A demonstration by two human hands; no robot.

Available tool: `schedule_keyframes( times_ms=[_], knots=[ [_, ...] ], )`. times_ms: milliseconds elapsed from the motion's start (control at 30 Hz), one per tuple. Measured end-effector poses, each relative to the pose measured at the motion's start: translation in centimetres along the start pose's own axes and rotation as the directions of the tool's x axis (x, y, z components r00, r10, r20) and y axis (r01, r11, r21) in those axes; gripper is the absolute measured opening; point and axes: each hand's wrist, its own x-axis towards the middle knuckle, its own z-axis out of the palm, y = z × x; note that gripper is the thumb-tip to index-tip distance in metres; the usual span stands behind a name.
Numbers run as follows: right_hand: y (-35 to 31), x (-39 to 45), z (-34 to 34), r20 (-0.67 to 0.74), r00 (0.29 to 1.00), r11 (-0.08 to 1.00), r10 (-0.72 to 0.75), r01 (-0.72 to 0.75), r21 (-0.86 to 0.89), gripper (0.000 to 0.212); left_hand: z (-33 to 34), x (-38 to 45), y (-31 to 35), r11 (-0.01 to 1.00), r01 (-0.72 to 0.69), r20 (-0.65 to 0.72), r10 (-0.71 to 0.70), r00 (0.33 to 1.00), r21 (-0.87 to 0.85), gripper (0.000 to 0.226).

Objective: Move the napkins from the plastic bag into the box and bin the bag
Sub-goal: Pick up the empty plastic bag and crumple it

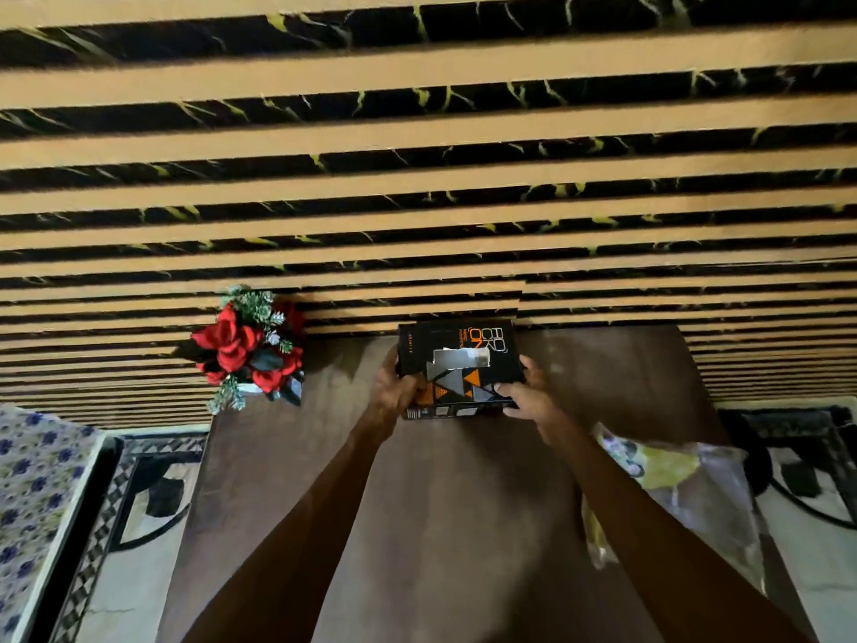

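— From the head camera, what have they got hold of?

— The tissue box [459, 364], black with orange triangles, at the far edge of the desk [417, 526] against the slatted wall [417, 132]. The left hand [394, 387] wraps its left side, the right hand [528, 392] its right front corner. Both grips are closed on the cardboard, fingers curled over the edges, with the right hand's fingertips [503, 388] lying on the top face.

— Is it lifted?

— I can't tell; it looks tipped a little toward the person, but it may still rest on the desk.

— And the napkins?

— The plastic bag [686, 494] lies on the desk's right side, just beside the right forearm, apart from the box. It is clear with yellow print. Whether napkins are still inside, I can't make out through the blur. The slot on top of the box shows something pale, torn-edged, perhaps film or paper.

— What might go wrong?

— The bag sits near the desk's right edge, part of it seeming to overhang. A sweep of that forearm while drawing the box back could push it off onto the floor. On the other side, the red flower arrangement [252, 348] stands close by the left hand; a wide swing of the box could knock it over.

— Anything else?

— The slot's torn rim could catch napkins if they're pushed through in a bunch.
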Motion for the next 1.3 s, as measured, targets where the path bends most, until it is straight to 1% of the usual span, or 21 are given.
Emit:
schedule_keyframes(
  times_ms=[67,167,267,333,367,400,433,467,500,567,600,667,733,767,833,900,1000,1067,1200,1267,1300],
  knots=[
    [-0.5,1.5,0.1,0.04,0.999,1.0,-0.01,0.01,-0.004,0.071,-0.5,1.9,0.0,1.0,0.022,-0.005,-0.022,1.0,0.005,0.058],
    [-0.8,3.5,0.4,0.045,0.999,1.0,0.02,-0.019,-0.007,0.073,-1.4,3.8,-0.9,0.999,-0.007,0.03,0.005,1.0,0.041,0.058],
    [-1.3,4.3,0.9,-0.008,1.0,0.994,0.027,-0.028,-0.102,0.064,-1.7,4.4,-1.2,0.999,0.006,0.033,-0.008,0.999,0.053,0.057],
    [-1.4,4.5,1.1,-0.023,0.999,0.993,0.044,-0.046,-0.11,0.061,-1.1,4.1,-0.5,0.998,0.031,0.023,-0.032,0.999,0.055,0.055],
    [-1.5,4.4,1.0,-0.016,0.999,0.993,0.039,-0.041,-0.115,0.061,-0.5,3.8,0.5,0.994,0.069,-0.035,-0.066,0.997,0.089,0.055],
    [-1.2,3.9,0.8,-0.024,1.0,0.989,0.009,-0.012,-0.147,0.062,0.3,3.4,1.2,0.972,0.134,-0.154,-0.105,0.982,0.193,0.059],
    [-1.0,3.8,0.5,-0.057,0.997,0.977,-0.05,0.037,-0.21,0.063,1.0,3.2,1.9,0.921,0.182,-0.298,-0.076,0.951,0.344,0.067],
    [-0.5,3.1,-0.2,-0.096,0.988,0.96,-0.117,0.087,-0.266,0.062,1.9,2.4,2.2,0.855,0.19,-0.392,0.017,0.92,0.483,0.071],
    [0.0,2.4,-0.9,-0.126,0.977,0.942,-0.173,0.127,-0.311,0.059,3.0,1.4,2.6,0.807,0.13,-0.414,0.151,0.898,0.576,0.071],
    [1.7,0.2,-3.1,-0.131,0.962,0.925,-0.239,0.185,-0.331,0.05,5.7,-1.2,2.7,0.747,-0.052,-0.327,0.352,0.877,0.663,0.061],
    [2.9,-0.6,-4.4,-0.127,0.954,0.914,-0.27,0.213,-0.346,0.047,7.3,-2.5,3.0,0.737,-0.125,-0.267,0.39,0.881,0.664,0.055],
    [6.5,-2.8,-8.0,-0.17,0.931,0.879,-0.322,0.227,-0.42,0.045,11.2,-5.2,2.3,0.782,-0.222,-0.105,0.344,0.933,0.583,0.043],
    [10.3,-5.0,-11.7,-0.205,0.919,0.815,-0.338,0.177,-0.552,0.047,14.9,-7.1,0.4,0.81,-0.243,0.037,0.265,0.964,0.534,0.037],
    [11.9,-5.9,-13.3,-0.23,0.914,0.751,-0.335,0.111,-0.651,0.054,16.5,-7.7,-1.0,0.811,-0.236,0.081,0.229,0.97,0.536,0.038],
    [15.5,-7.7,-17.2,-0.304,0.912,0.655,-0.276,-0.054,-0.754,0.071,20.1,-9.0,-4.2,0.804,-0.184,0.154,0.116,0.981,0.565,0.058],
    [18.6,-9.0,-20.5,-0.339,0.923,0.657,-0.184,-0.141,-0.74,0.085,23.2,-10.2,-7.2,0.806,-0.097,0.186,-0.016,0.982,0.584,0.079],
    [21.7,-10.1,-24.0,-0.179,0.979,0.683,-0.096,-0.066,-0.728,0.1,27.2,-11.8,-10.7,0.775,-0.034,0.176,-0.1,0.979,0.631,0.095],
    [22.1,-10.7,-25.3,-0.078,0.994,0.753,-0.079,0.008,-0.657,0.095,29.5,-13.8,-10.2,0.787,0.011,0.151,-0.132,0.98,0.616,0.087],
    [20.9,-11.4,-27.1,0.009,0.996,0.937,-0.092,0.09,-0.337,0.089,33.0,-16.7,-8.9,0.832,0.252,0.113,-0.349,0.93,0.493,0.073],
    [20.0,-11.7,-28.1,0.057,0.998,0.982,-0.014,0.025,-0.189,0.081,34.8,-17.8,-9.0,0.89,0.276,0.131,-0.342,0.93,0.363,0.06],
    [19.8,-11.6,-28.6,0.059,0.998,0.987,0.003,0.007,-0.159,0.077,35.7,-18.5,-8.5,0.911,0.23,0.165,-0.299,0.94,0.341,0.053]
  ],
)
